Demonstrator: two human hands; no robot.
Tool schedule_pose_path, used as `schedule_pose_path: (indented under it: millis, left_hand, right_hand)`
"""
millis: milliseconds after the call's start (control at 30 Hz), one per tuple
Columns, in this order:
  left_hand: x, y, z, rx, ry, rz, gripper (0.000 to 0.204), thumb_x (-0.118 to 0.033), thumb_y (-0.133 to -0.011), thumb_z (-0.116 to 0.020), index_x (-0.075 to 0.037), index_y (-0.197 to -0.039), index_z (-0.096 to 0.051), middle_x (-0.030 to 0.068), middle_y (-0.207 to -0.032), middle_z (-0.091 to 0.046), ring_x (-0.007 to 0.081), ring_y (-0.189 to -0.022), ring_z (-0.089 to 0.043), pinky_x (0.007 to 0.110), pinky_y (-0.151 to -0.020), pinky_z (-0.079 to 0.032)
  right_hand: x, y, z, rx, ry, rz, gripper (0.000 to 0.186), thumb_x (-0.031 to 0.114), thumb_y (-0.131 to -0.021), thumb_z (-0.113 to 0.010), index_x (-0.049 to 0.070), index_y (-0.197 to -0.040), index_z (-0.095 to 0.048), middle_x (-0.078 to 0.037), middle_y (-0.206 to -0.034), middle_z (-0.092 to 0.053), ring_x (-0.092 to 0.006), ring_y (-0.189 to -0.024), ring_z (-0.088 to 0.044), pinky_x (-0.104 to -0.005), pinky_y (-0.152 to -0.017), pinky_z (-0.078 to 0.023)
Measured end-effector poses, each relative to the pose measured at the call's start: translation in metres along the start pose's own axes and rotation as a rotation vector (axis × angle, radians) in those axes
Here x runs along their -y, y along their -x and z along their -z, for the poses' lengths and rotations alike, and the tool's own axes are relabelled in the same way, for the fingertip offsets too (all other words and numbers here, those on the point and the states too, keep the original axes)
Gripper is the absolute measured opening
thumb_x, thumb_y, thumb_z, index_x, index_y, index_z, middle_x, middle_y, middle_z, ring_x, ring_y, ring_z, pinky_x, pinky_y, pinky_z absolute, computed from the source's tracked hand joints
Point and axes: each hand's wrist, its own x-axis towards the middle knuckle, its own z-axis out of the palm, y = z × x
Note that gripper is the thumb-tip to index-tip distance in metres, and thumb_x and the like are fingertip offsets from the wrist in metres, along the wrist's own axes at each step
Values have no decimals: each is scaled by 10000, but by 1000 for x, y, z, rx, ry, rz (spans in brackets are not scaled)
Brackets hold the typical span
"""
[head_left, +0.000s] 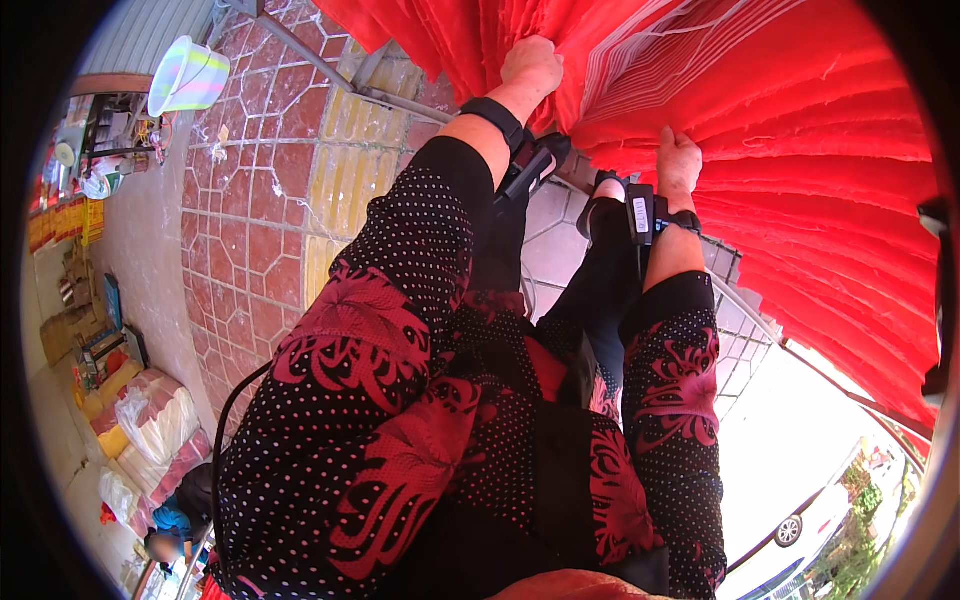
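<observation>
Floor: Red patterned tiles [265, 180] fill the left of the frame, bordered by a worn yellow strip [345, 165]; pale grey paving [548, 235] lies at the centre.
Left side: A pale striped bucket [188, 77] is at the upper left; lower down along the edge, plastic-wrapped bundles [155, 430] are piled up, and a person in blue [172, 522] is at the lower left.
Lower right: A white car [795, 540] and green plants [862, 505] show in bright light.
Frame: A thin metal rail [295, 45] slants from the upper left; another bar [835, 378] runs along the cloth at the right.
Red cloth: A large red cloth [800, 150], in many long folds, fills the top and right of the frame.
Left hand: The left hand [532, 66], at top centre, has its arm stretched up and its grip closed on gathered red cloth.
Right hand: The right hand [680, 160], lower and right of centre, has bent fingers, its grip narrow on a fold of the same cloth.
Sleeves: Both are black with white dots and pink flowers, a black strap on each wrist.
</observation>
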Motion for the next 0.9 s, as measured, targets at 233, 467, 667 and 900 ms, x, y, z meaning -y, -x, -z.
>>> schedule_pose_path:
  millis: [233,467,667,900]
  left_hand:
    - [5,-1,6,-123,53,24,259,-284,-867,-575,-107,-1037,-658,158,-1075,-629,324,-1040,-584,410,-867,-478]
    - [16,-5,7,-214,105,31,266,-283,-857,-586,-117,-1051,-660,164,-1075,-629,333,-1025,-590,414,-863,-480]
    - [25,-11,9,-256,85,54,247,-283,-854,-582,-124,-1020,-671,164,-1048,-637,341,-1006,-596,416,-859,-481]
    - [30,-10,14,-316,74,77,260,-307,-833,-593,-121,-992,-679,168,-1006,-648,343,-976,-607,412,-852,-484]
  right_hand:
    - [-4,-2,2,-48,33,-61,379,450,-818,-540,148,-1004,-673,-187,-972,-650,-378,-933,-611,-465,-793,-486]
    - [-14,-8,2,-64,9,-73,377,446,-820,-534,155,-1014,-675,-178,-979,-653,-372,-936,-617,-455,-811,-491]
    - [-20,-14,-3,-53,-71,-115,379,447,-821,-528,170,-1039,-668,-174,-1018,-646,-367,-961,-611,-456,-822,-487]
    - [-21,-9,2,-115,-96,-145,373,439,-826,-514,182,-1053,-663,-169,-1032,-644,-367,-975,-607,-459,-829,-482]
